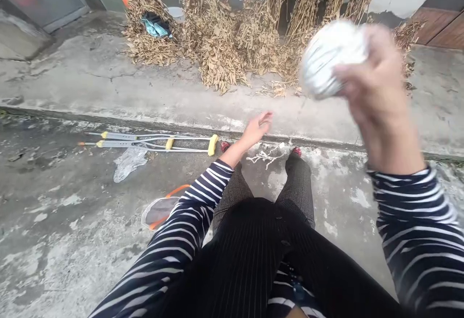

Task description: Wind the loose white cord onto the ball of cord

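Note:
My right hand (380, 76) is raised at the upper right, its fingers and thumb closed on the edge of a white ball of cord (331, 57), slightly blurred by motion. Lower down and near the middle, my left hand (257, 127) reaches forward with its fingers apart and nothing in it. Below it, between my feet, loose pieces of white cord (266, 155) lie on the concrete at the foot of a low step.
Two crutches (155, 143) lie along the step (163, 100) at left, beside a clear plastic bag (129, 162). An orange-handled bag (159, 211) is near my left sleeve. Dried plant bundles (217, 37) lean against the wall.

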Demonstrator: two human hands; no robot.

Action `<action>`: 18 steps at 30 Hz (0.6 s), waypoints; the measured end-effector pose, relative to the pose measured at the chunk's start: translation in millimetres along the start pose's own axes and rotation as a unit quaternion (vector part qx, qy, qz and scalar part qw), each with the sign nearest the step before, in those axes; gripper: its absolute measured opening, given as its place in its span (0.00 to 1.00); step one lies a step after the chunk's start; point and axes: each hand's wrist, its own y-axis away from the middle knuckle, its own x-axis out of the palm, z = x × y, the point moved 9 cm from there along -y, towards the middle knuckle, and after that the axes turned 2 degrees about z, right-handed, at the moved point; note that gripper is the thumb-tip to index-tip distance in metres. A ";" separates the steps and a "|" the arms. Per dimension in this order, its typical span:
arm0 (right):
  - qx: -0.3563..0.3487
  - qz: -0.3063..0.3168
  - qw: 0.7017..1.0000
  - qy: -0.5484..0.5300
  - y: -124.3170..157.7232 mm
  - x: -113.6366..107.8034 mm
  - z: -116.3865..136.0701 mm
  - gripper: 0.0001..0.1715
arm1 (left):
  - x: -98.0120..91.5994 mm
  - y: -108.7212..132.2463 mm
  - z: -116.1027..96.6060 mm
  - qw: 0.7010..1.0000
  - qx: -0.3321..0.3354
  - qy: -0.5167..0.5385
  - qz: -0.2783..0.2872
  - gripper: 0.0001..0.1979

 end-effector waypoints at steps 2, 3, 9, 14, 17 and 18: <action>0.047 0.045 0.997 -0.031 9.6 40.9 -21.5 0.21 | 15.5 -8.2 -45.5 0.995 0.065 0.077 0.013 0.31; 0.063 0.051 0.996 -0.038 13.9 54.0 -31.8 0.23 | 22.3 -9.7 -62.2 0.991 0.085 0.100 0.017 0.31; 0.123 0.002 0.991 -0.058 22.5 60.5 -75.8 0.30 | 31.8 -7.3 -72.4 0.987 0.095 0.129 -0.033 0.11; 0.171 -0.043 0.978 -0.109 31.9 45.2 -96.5 0.30 | 32.0 6.4 -35.1 0.993 0.056 0.105 0.003 0.15; 0.153 -0.095 0.974 -0.137 34.6 25.6 -103.4 0.29 | 33.5 26.2 -6.6 0.993 0.007 0.117 0.022 0.20; 0.148 -0.106 0.973 -0.142 34.9 19.8 -106.3 0.29 | 34.1 33.4 2.8 0.992 -0.008 0.124 0.027 0.21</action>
